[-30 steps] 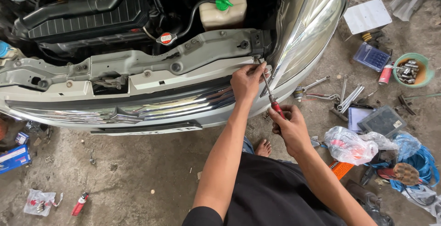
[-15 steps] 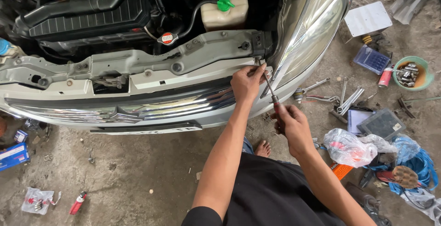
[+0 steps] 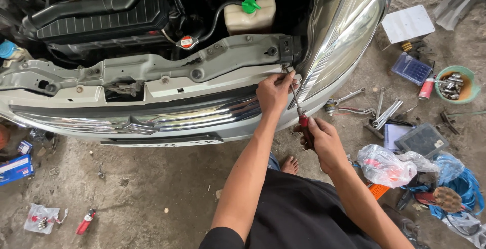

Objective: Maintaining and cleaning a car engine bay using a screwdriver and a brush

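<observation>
I crouch before a silver car with its hood up. My right hand (image 3: pixel 322 140) grips the red and black handle of a screwdriver (image 3: pixel 295 99), whose thin shaft slants up to a fastener at the right end of the grey front panel (image 3: pixel 167 71). My left hand (image 3: pixel 274 91) pinches the shaft near its tip, resting against the top of the front bumper (image 3: pixel 192 120) beside the headlight (image 3: pixel 349 36). A bare foot (image 3: pixel 289 165) shows on the concrete below.
Wrenches (image 3: pixel 374 109) lie on the concrete at right with a green bowl of parts (image 3: pixel 455 83), a blue box (image 3: pixel 411 68), plastic bags (image 3: pixel 387 165) and blue rope (image 3: pixel 453 188). A white coolant tank (image 3: pixel 249 17) sits in the engine bay. A small red tool (image 3: pixel 85 221) lies lower left.
My right hand has shifted slightly down and right along the screwdriver handle. My left hand stays at the shaft's tip on the bumper edge.
</observation>
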